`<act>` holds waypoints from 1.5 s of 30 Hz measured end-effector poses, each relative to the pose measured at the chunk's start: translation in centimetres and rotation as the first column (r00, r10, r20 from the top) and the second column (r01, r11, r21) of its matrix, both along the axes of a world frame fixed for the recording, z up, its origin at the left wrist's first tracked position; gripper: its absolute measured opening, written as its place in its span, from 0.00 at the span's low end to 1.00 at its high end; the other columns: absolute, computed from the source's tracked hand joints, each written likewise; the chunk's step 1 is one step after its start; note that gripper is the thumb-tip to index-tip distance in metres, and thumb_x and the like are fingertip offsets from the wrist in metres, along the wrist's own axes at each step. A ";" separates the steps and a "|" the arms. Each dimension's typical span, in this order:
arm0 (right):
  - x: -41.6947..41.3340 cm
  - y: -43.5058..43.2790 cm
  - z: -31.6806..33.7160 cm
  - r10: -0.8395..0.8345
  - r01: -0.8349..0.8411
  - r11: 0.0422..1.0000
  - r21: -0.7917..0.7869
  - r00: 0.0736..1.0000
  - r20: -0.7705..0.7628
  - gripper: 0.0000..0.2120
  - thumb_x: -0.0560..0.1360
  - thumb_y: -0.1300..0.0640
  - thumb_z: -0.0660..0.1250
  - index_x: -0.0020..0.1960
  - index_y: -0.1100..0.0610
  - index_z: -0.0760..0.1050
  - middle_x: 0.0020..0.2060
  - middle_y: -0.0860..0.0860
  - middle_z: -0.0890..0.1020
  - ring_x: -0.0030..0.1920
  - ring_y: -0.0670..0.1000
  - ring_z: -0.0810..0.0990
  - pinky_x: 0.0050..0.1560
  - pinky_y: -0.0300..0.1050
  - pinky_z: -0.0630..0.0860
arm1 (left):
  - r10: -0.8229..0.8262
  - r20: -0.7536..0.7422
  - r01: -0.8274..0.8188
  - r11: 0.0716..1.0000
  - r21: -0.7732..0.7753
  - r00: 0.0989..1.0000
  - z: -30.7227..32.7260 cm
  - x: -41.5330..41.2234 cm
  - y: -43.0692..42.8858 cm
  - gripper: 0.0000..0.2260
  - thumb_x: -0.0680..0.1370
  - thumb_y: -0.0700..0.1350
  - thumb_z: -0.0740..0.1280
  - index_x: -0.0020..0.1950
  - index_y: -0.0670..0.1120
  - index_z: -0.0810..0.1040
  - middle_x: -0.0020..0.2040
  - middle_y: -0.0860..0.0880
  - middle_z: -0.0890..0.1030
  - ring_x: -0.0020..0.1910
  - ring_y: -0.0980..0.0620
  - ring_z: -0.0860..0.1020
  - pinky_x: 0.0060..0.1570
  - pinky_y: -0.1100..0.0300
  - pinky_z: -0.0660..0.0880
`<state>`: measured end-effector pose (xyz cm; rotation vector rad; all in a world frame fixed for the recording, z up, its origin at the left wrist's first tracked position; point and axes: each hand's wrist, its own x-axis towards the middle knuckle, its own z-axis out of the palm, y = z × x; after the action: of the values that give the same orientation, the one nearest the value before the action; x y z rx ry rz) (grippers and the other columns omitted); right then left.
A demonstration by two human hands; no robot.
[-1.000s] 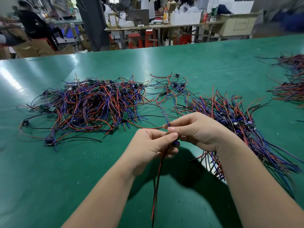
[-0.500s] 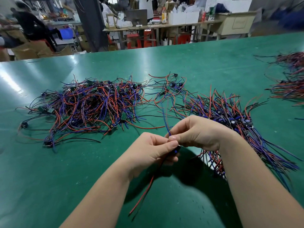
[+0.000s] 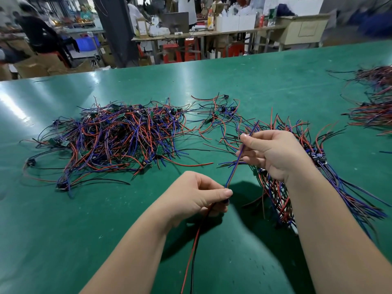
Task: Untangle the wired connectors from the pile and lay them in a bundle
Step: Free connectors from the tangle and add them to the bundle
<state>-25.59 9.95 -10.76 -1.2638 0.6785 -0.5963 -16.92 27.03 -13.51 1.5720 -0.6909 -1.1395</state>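
Two hands on one connector (image 3: 233,169), held in air above table (image 3: 63,230). Pinched at small dark body between thumb and forefinger of left hand (image 3: 197,196), other fingers curled under. Blue-purple wires of it stretched from there up and to right, into right hand (image 3: 273,153), gripped there between thumb and curled fingers, thin tips sticking out beyond thumb. Red and black wires of same piece hanging opposite way, from under left hand down toward bottom edge of view, nearly straight, side by side. Long axis so from near-left to far-right, slanted, with left hand about at middle and right hand near far end.

Left of and beyond left hand, well apart: pile (image 3: 114,136), loose flat tangle of thin red, blue, purple and black insulated wires, with small green boards and black parts among them. Under right forearm and just beside right hand: bundle (image 3: 318,159), wires mostly parallel, dark bodies gathered in one band, ends fanned out at both sides. Smooth green mat as table surface, with soft glare.
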 end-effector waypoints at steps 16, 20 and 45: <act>0.0 -1.3 0.8 -0.431 0.403 0.898 0.178 0.888 0.163 0.10 0.81 0.55 0.49 0.43 0.55 0.62 0.37 0.60 0.76 0.32 0.57 0.82 0.28 0.42 0.76 | -0.049 -0.018 0.050 0.998 0.040 0.999 0.3 0.7 0.5 0.07 0.73 0.43 0.73 0.35 0.44 0.82 0.37 0.44 0.84 0.32 0.52 0.82 0.31 0.65 0.77; 0.8 -0.2 -0.1 -0.488 0.509 0.801 -0.315 0.860 0.149 0.09 0.81 0.52 0.53 0.42 0.49 0.61 0.36 0.49 0.71 0.31 0.47 0.74 0.33 0.46 0.73 | 0.312 -0.251 -0.336 0.940 -0.062 0.916 0.4 1.7 -0.3 0.07 0.74 0.44 0.71 0.39 0.42 0.80 0.36 0.46 0.84 0.30 0.55 0.82 0.29 0.66 0.77; 2.1 5.9 -2.2 -0.070 -0.208 0.578 -0.789 0.951 -0.301 0.09 0.66 0.55 0.77 0.45 0.55 0.82 0.38 0.49 0.83 0.35 0.44 0.78 0.43 0.38 0.75 | 0.430 -0.388 -0.498 0.862 -0.092 0.816 -1.0 1.6 -1.3 0.12 0.74 0.51 0.69 0.43 0.42 0.78 0.32 0.48 0.82 0.29 0.54 0.81 0.29 0.60 0.79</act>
<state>-23.49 15.85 -12.99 -2.3002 0.6030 -0.6840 -15.35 25.74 -14.50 1.2308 -0.1436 -0.9164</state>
